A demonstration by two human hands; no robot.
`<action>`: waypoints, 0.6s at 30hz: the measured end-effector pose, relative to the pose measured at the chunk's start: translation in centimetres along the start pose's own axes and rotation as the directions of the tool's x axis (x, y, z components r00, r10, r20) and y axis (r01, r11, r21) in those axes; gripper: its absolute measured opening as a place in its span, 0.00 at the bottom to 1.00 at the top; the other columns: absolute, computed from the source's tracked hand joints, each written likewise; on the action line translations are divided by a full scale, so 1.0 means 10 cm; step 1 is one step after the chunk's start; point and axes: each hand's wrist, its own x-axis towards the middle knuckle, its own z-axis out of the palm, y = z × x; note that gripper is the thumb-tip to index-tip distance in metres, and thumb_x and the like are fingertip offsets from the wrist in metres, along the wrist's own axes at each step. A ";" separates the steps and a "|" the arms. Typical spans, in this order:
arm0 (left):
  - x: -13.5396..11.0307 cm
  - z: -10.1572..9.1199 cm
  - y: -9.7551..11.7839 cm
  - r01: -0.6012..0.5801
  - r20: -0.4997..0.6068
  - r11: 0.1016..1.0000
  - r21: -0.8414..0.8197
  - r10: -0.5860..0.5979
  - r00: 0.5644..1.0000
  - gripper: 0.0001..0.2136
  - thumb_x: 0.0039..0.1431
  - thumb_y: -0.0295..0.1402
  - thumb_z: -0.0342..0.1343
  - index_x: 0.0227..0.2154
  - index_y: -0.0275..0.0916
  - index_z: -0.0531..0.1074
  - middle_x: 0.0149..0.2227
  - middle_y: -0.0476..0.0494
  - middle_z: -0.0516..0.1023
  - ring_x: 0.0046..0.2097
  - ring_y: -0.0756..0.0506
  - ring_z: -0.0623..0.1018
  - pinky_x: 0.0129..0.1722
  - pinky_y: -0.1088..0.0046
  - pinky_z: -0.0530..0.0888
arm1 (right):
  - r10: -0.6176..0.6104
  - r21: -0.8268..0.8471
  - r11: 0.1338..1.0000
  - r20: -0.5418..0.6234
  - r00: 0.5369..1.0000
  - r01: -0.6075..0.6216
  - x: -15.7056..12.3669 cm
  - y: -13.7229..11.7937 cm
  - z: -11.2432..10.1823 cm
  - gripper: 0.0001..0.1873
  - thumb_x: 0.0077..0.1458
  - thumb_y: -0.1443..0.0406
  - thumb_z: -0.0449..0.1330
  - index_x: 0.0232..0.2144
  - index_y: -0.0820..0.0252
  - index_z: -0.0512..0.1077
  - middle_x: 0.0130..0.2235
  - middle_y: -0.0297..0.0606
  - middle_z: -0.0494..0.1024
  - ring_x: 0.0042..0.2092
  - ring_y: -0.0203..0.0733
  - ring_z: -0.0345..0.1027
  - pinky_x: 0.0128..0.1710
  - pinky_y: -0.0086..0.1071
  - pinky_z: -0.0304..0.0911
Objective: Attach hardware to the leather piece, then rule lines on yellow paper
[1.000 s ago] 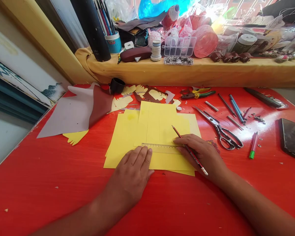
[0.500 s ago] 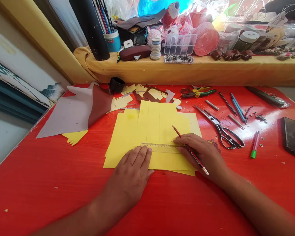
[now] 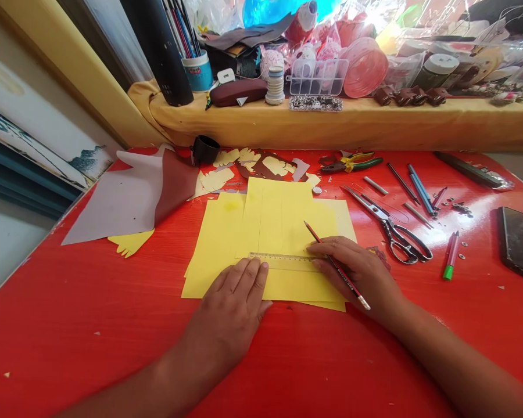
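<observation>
Yellow paper (image 3: 218, 249) lies in overlapping sheets on the red table (image 3: 70, 342), with a clear ruler (image 3: 283, 262) laid across it. The hands are apart, one at each end of the ruler. The left hand (image 3: 229, 307) presses down flat, its fingers spread over the ruler's left end and the paper, seemingly to keep both from sliding. The right hand (image 3: 357, 273) grips a pencil (image 3: 337, 268) with its point toward the far side, and its fingertips rest by the ruler's right end, apparently steadying it there. Scissors (image 3: 398, 241) lie to the right, within easy reach, while scraps of cut paper (image 3: 215, 181) sit farther off, out of the way.
</observation>
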 end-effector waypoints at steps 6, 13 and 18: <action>0.00 0.00 -0.01 -0.005 -0.005 1.000 -0.002 0.005 1.000 0.22 0.79 0.33 0.42 0.64 0.24 0.70 0.63 0.28 0.76 0.63 0.33 0.75 0.62 0.52 0.71 | -0.002 0.011 1.000 -0.001 1.000 0.002 0.00 -0.01 0.00 0.09 0.72 0.66 0.58 0.50 0.53 0.77 0.47 0.44 0.83 0.48 0.48 0.79 0.46 0.40 0.76; 0.01 0.00 -0.01 -0.007 -0.007 1.000 0.000 0.007 1.000 0.22 0.79 0.33 0.42 0.64 0.24 0.70 0.63 0.28 0.77 0.63 0.33 0.75 0.61 0.53 0.71 | 0.001 0.028 1.000 -0.012 1.000 0.000 0.00 -0.02 -0.01 0.09 0.71 0.65 0.59 0.49 0.52 0.77 0.47 0.43 0.84 0.48 0.48 0.80 0.46 0.39 0.75; 0.01 0.00 -0.02 -0.012 -0.011 1.000 0.000 0.012 1.000 0.22 0.79 0.33 0.42 0.64 0.24 0.70 0.62 0.28 0.77 0.63 0.33 0.75 0.61 0.53 0.71 | 0.006 0.029 1.000 -0.004 1.000 -0.006 0.00 -0.01 0.00 0.09 0.72 0.65 0.58 0.50 0.52 0.77 0.47 0.43 0.83 0.48 0.48 0.79 0.46 0.39 0.75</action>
